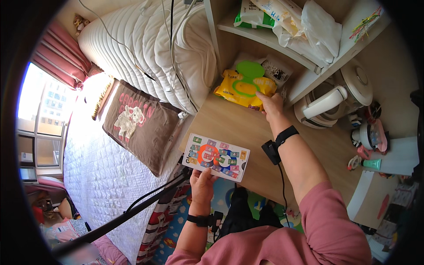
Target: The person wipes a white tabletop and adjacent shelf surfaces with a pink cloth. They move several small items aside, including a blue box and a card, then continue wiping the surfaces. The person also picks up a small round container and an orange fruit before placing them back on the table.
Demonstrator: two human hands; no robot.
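Near the desk's front left corner, my left hand (pixel 202 183) grips the lower edge of a flat white box (pixel 229 160) printed with small coloured pictures. Its thumb lies on top; the fingers underneath are hidden. Farther off, my right hand (pixel 270 105) is closed on the right end of a yellow pack of wet wipes (pixel 227 88), thumb on its upper face. The pack's green lid (pixel 250 69) stands raised. Whether the pack rests on the desk or is slightly lifted, I cannot tell.
A wooden desk (pixel 265 132) lies below, under a shelf (pixel 282 42) with plastic packs. An electric kettle (pixel 327 101) stands right of the wipes. Left is a bed with a brown cushion (pixel 145 128). A black pole (pixel 128 216) crosses the lower left, and a cable (pixel 283 190) hangs by my right arm.
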